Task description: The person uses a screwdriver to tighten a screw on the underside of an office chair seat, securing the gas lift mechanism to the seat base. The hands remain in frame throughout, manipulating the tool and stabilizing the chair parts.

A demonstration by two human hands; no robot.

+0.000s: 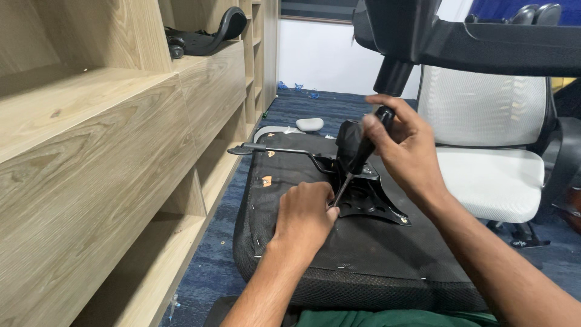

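Observation:
An upturned black chair seat (290,242) lies in front of me with a black metal mechanism plate (369,203) on its underside. My right hand (405,145) grips the black handle of a screwdriver (357,158), which slants down so that its tip meets the plate's near left corner. My left hand (305,215) rests on the seat with its fingers at that tip, pinching something too small to make out. A thin black lever (275,149) sticks out of the mechanism to the left.
Light wooden shelving (121,151) runs along the left, with a black chair part (206,33) on an upper shelf. A white mesh chair (484,133) stands at right. A black chair part (460,36) hangs overhead. A white armrest pad (309,125) lies on the blue carpet (212,266).

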